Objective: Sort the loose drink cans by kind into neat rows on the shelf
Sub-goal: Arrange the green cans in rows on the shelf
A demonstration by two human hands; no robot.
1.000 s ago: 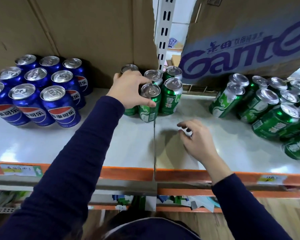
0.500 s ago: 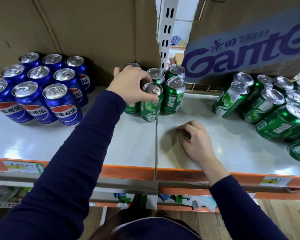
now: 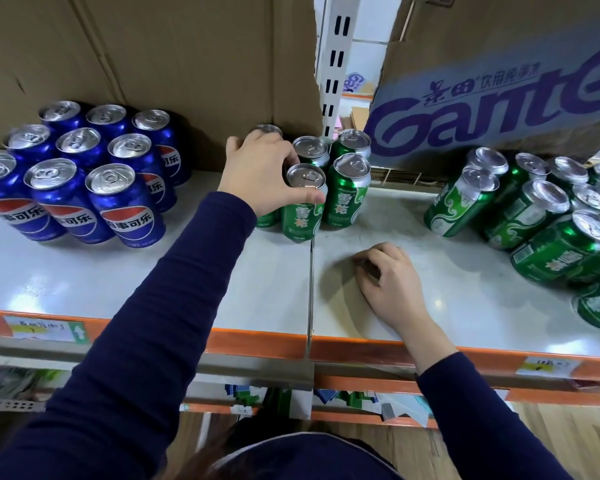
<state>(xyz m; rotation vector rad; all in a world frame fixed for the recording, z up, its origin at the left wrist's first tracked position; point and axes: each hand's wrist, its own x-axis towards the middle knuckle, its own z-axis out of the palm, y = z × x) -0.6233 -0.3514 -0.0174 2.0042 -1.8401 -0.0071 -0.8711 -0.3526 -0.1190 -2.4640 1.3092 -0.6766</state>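
Note:
Several upright blue Pepsi cans (image 3: 125,209) stand in neat rows at the left of the white shelf (image 3: 84,271). In the middle stands a small block of upright green cans (image 3: 347,195). My left hand (image 3: 260,174) lies over the left side of this block and grips the front green can (image 3: 303,220), thumb on its rim. My right hand (image 3: 388,285) rests on the shelf in front, fingers curled under around a small, mostly hidden object. Loose green cans (image 3: 534,216) lie tipped and jumbled at the right.
Cardboard boxes (image 3: 187,64) stand right behind the cans, one with purple lettering (image 3: 499,98) at the back right. A white slotted upright (image 3: 336,64) rises between them. The shelf has an orange front edge (image 3: 257,344) with price labels. A lower shelf holds packets.
My left hand has stayed on the front green can. My right hand has curled further under, hiding the small white object seen between its fingers a second ago.

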